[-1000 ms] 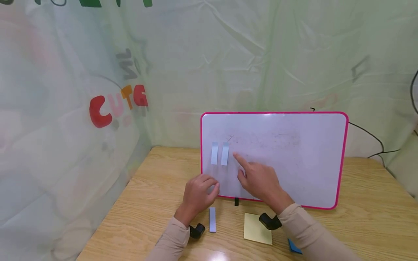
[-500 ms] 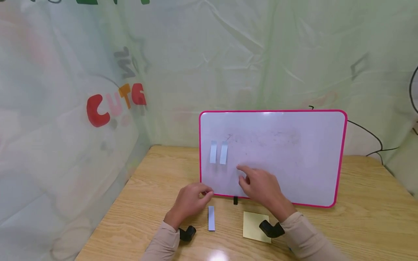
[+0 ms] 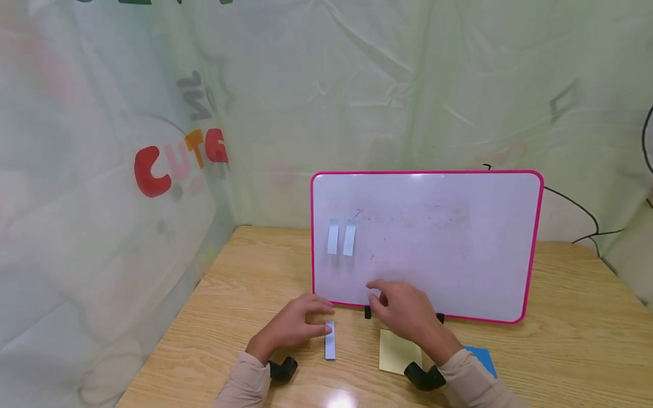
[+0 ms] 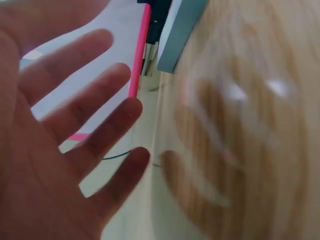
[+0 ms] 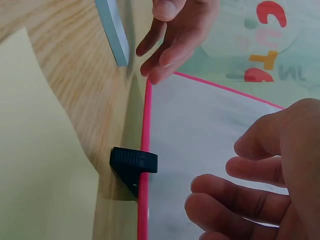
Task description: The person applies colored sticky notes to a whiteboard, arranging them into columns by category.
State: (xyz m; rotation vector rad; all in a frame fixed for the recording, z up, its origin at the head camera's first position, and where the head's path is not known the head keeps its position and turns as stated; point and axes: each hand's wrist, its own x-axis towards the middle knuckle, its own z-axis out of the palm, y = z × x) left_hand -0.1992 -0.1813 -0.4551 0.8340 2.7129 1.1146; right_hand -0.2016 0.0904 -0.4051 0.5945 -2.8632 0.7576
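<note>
My left hand (image 3: pixel 291 324) reaches over the table with fingers spread. Its thumb overlaps the top of a narrow light-blue sticky note pad (image 3: pixel 330 347) in the head view. The left wrist view shows the open palm, with the pad (image 4: pixel 182 35) beyond the fingers. My right hand (image 3: pixel 405 310) hovers in front of the lower part of a pink-framed whiteboard (image 3: pixel 449 255), fingers loosely bent and holding nothing. Two light-blue sticky strips (image 3: pixel 349 238) hang side by side near the board's left edge, their lower parts standing off it.
A square yellow sticky note pad (image 3: pixel 394 354) lies in front of the board, partly under the right wrist. Right of it is a blue pad (image 3: pixel 482 360), partly hidden by the sleeve. Black clips (image 5: pixel 132 162) support the board's lower edge. Cables (image 3: pixel 586 218) run behind it.
My right hand has come down from beside the second strip to the board's lower part. The left hand has moved down and left, its pinched fingers spreading beside the narrow pad.
</note>
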